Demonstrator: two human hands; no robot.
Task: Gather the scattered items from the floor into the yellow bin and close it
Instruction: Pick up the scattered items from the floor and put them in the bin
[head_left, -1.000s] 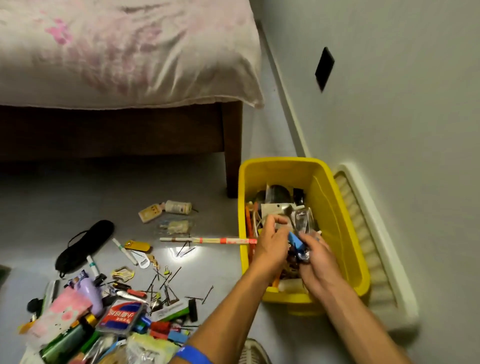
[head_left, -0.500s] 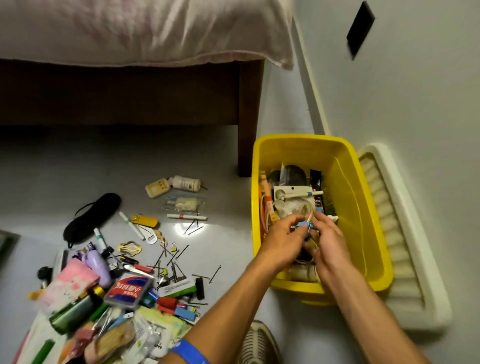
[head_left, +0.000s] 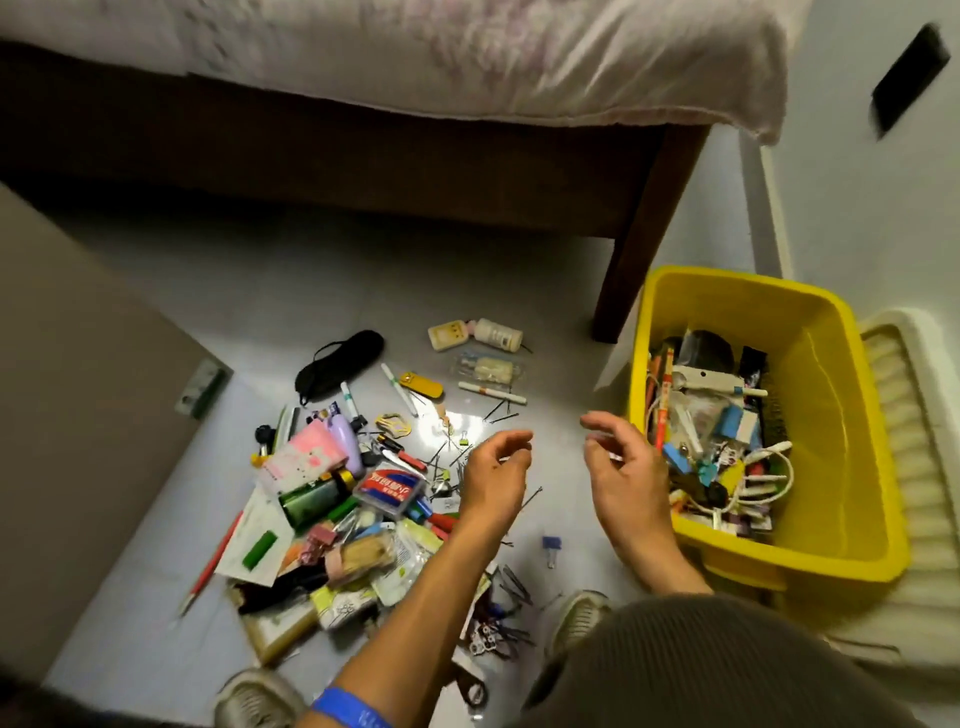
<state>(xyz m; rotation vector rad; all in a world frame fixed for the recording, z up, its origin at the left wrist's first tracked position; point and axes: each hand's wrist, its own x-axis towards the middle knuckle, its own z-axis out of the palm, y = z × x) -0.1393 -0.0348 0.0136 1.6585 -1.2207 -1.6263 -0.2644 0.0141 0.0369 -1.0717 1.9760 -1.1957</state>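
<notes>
Head view: left hand (head_left: 493, 470) and right hand (head_left: 621, 460) at centre frame, fingers loosely curled, holding nothing. Poised between floor clutter (head_left: 332, 499) lower left and yellow bin (head_left: 831, 441) right, probably for next pickup.

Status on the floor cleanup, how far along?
Partly done. The yellow bin already holds a heap of small items. In hand: nothing; the left hand and right hand hover empty over the floor. Left: the big pile, the black eye mask, the white bottle, scattered pins. Bin not closed; white lid lies beside it.
</notes>
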